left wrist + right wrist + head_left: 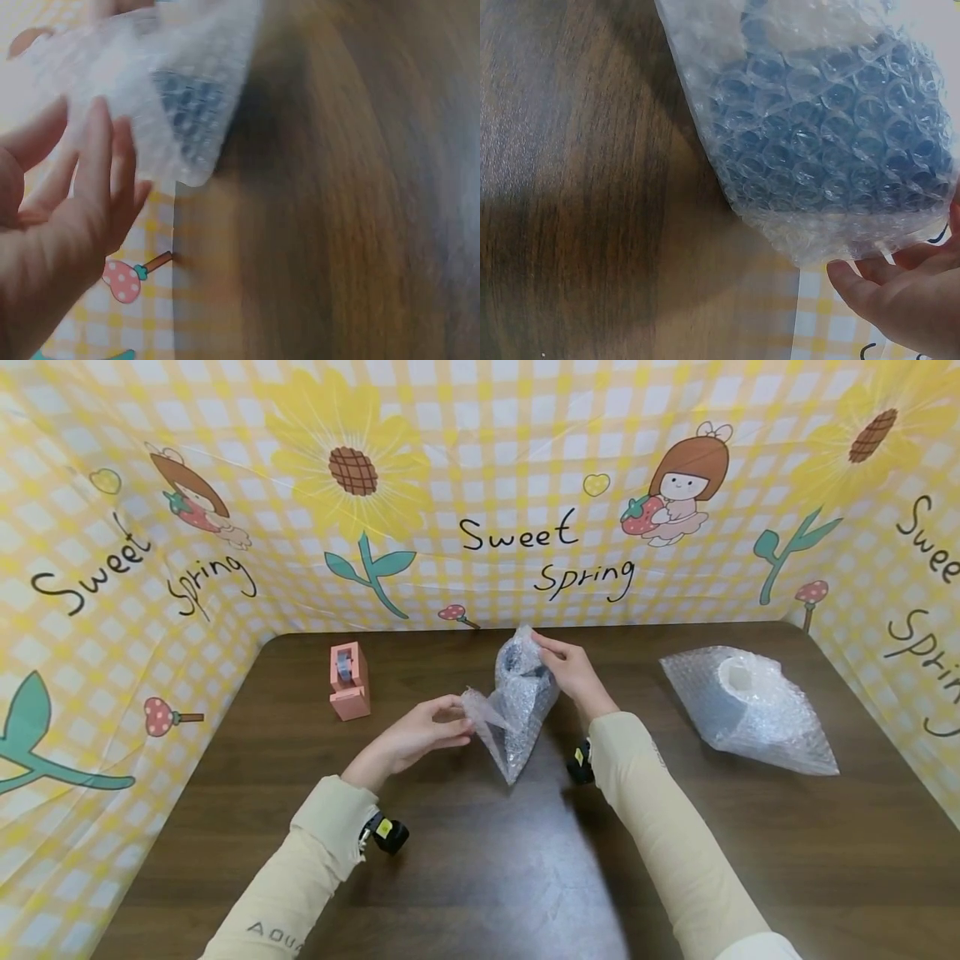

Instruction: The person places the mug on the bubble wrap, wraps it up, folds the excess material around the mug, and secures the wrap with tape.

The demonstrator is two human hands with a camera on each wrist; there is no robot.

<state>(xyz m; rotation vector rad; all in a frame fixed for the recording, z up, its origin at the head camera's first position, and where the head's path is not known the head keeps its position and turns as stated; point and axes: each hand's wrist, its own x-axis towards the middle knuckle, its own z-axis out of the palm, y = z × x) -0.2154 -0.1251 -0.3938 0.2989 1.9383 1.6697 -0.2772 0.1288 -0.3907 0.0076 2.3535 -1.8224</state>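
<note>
A bubble-wrapped bundle (517, 706) stands near the table's back edge, with a loose flap to its left. Through the bubbles in the right wrist view shows something blue (832, 150); its kind cannot be told. My right hand (573, 672) grips the upper right edge of the bubble wrap (817, 232), thumb toward the camera. Beside the loose flap is my left hand (423, 732), its fingertips at the flap's edge. In the left wrist view the fingers (96, 157) are extended and the thumb stands apart; the wrap there is blurred.
A pink tape dispenser (350, 681) with a roll of tape sits at the back left. Another bubble-wrapped item (750, 710), pale and round-topped, lies at the right. A yellow checked cloth (510, 443) with printed flowers rises behind the brown table (480, 877).
</note>
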